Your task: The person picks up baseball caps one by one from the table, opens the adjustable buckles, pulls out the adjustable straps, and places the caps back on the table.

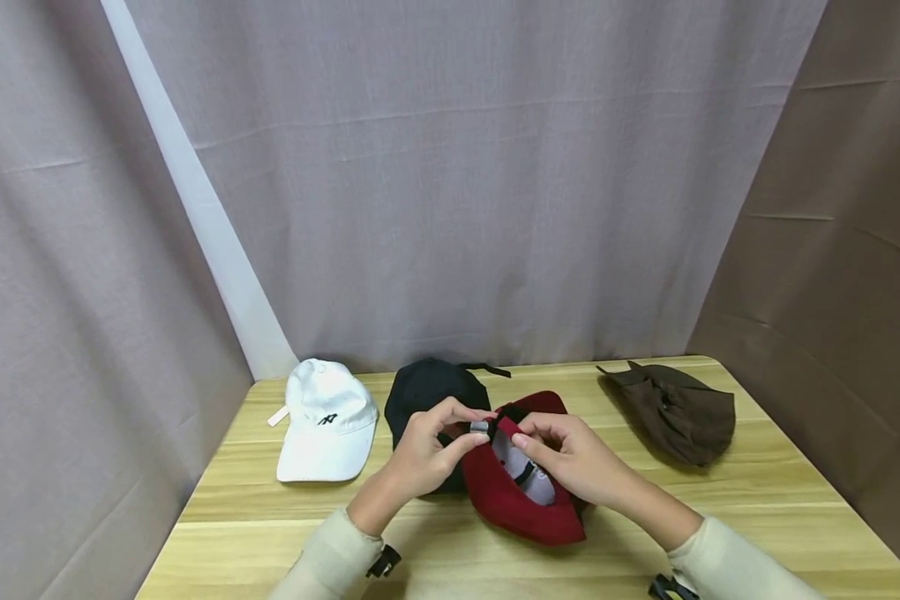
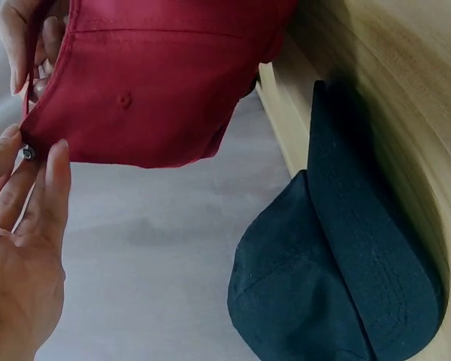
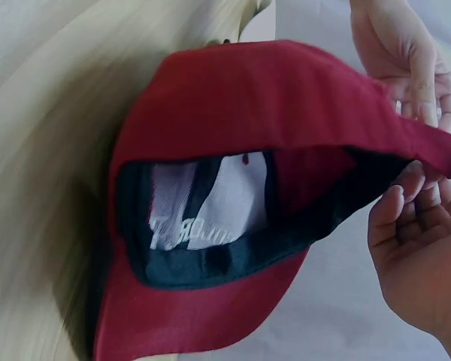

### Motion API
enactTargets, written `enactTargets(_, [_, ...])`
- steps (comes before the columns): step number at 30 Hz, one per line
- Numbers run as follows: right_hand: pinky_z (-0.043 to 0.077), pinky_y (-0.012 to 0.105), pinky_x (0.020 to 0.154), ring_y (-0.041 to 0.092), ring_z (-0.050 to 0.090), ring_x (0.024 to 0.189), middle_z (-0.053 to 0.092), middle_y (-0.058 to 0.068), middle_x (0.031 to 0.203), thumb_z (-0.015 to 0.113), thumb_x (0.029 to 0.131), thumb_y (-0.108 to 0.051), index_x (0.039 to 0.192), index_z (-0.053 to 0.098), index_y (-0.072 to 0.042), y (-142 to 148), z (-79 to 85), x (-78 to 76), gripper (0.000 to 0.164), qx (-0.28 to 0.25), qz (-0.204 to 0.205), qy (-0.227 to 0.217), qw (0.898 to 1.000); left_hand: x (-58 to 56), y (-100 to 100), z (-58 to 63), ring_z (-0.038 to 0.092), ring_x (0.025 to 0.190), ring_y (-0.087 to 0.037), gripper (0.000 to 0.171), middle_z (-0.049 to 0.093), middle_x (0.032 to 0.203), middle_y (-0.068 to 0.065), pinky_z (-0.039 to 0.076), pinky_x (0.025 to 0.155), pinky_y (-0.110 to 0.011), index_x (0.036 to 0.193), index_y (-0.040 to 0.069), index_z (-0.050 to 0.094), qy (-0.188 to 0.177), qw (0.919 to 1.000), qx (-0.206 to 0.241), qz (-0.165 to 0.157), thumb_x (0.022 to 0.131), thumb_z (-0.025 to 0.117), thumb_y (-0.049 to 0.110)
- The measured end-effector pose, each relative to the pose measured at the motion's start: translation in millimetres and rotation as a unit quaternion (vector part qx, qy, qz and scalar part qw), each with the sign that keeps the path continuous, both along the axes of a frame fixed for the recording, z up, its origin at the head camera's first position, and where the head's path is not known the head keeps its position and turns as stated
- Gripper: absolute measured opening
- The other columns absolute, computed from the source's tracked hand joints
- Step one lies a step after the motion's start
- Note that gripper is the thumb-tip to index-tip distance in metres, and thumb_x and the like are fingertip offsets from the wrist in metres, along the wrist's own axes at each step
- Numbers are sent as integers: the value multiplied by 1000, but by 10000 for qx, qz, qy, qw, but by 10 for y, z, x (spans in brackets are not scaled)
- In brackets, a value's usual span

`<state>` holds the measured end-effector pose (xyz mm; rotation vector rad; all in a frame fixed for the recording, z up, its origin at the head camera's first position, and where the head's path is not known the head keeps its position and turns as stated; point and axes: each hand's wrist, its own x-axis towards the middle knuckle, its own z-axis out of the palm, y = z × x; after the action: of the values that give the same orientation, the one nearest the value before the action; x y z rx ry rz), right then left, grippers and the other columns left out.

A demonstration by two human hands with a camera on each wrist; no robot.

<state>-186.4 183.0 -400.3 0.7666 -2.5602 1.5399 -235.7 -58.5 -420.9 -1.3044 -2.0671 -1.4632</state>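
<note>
A red baseball cap (image 1: 521, 512) is held up over the table, its pale inside turned toward me. My left hand (image 1: 420, 454) pinches the back edge of the cap between thumb and fingers, at a small metal buckle (image 1: 479, 427). From the other side my right hand (image 1: 573, 462) pinches the red back strap (image 3: 436, 150) of the cap between thumb and forefinger. In the right wrist view the dark sweatband (image 3: 210, 267) and white inner panels with lettering show. A black cap (image 1: 427, 392) lies just behind, partly hidden by my left hand and the red cap.
On the left of the wooden table (image 1: 232, 533) a white cap (image 1: 330, 425) lies with its brim toward me. A dark brown cap (image 1: 678, 417) rests at the right. Grey curtains (image 1: 450, 208) hang behind the table and along its sides.
</note>
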Motion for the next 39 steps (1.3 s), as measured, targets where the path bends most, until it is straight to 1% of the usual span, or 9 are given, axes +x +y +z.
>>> enactTargets(4, [46, 25, 54, 3, 53, 64, 61, 1, 73, 61, 99, -25, 92, 68, -23, 76, -27, -4, 11, 13, -33, 152, 9999, 1, 20, -8, 72, 67, -14, 21, 73, 120, -14, 59, 59, -25, 112, 7, 59, -135, 9997, 211, -61, 94, 68, 13])
enactTargets(12, [55, 23, 76, 6, 66, 89, 73, 1, 99, 52, 103, -13, 107, 73, -17, 222, -167, -36, 21, -84, -60, 761, 9971, 4, 48, -7, 73, 66, -17, 21, 72, 119, -16, 59, 58, -27, 112, 7, 60, -471, 9970, 618, -22, 93, 69, 11])
enactTargets(16, [49, 16, 93, 5, 62, 114, 69, -3, 122, 49, 103, -8, 125, 68, -20, 364, -286, -32, 31, 481, -453, 912, 9936, 20, 39, -13, 73, 64, -20, 21, 73, 119, -16, 60, 58, -29, 112, 7, 61, -638, 9955, 703, 59, 93, 70, 12])
enactTargets(20, [38, 14, 106, 15, 49, 137, 55, -3, 145, 47, 91, 13, 142, 54, -26, 547, -384, -8, 64, 1196, -331, 731, 9896, 16, 41, -22, 73, 65, -20, 22, 72, 120, -17, 60, 57, -29, 112, 7, 61, -667, 9953, 701, 48, 93, 69, 12])
enactTargets(23, [32, 29, 116, 28, 36, 147, 39, 0, 159, 53, 76, 16, 151, 42, -28, 667, -452, 17, 87, 1939, 24, 603, 9792, 6, 42, -27, 73, 64, -20, 22, 72, 120, -18, 60, 57, -29, 112, 7, 61, -640, 9954, 711, 34, 93, 69, 12])
enactTargets(28, [7, 46, 125, 40, 14, 153, 14, 7, 169, 68, 69, 5, 159, 26, -24, 756, -583, 27, 103, 3043, 461, 133, 9514, 2, 45, -28, 73, 64, -21, 23, 72, 119, -17, 59, 56, -28, 113, 6, 61, -725, 9948, 714, 44, 93, 70, 13])
enactTargets(31, [4, 54, 123, 38, 11, 155, 12, 9, 169, 78, 76, -13, 159, 23, -18, 738, -669, 1, 100, 3353, 566, -135, 9403, 2, 48, -22, 74, 65, -21, 24, 72, 120, -17, 59, 56, -28, 114, 6, 61, -791, 9944, 693, 40, 93, 69, 14])
enactTargets(35, [20, 63, 117, 35, 23, 153, 20, 12, 167, 71, 88, -44, 157, 28, -9, 690, -765, -57, 88, 3665, 533, -6, 9289, -3, 41, -29, 73, 63, -19, 24, 73, 119, -16, 59, 55, -29, 114, 6, 61, -858, 9943, 636, 60, 93, 70, 14])
enactTargets(39, [29, 61, 116, 37, 29, 150, 26, 15, 164, 62, 97, -33, 154, 35, -6, 642, -819, -89, 69, 3900, 477, 90, 9195, -10, 29, -61, 73, 60, -17, 23, 74, 118, -13, 59, 55, -29, 113, 8, 61, -933, 9943, 485, 145, 92, 71, 16])
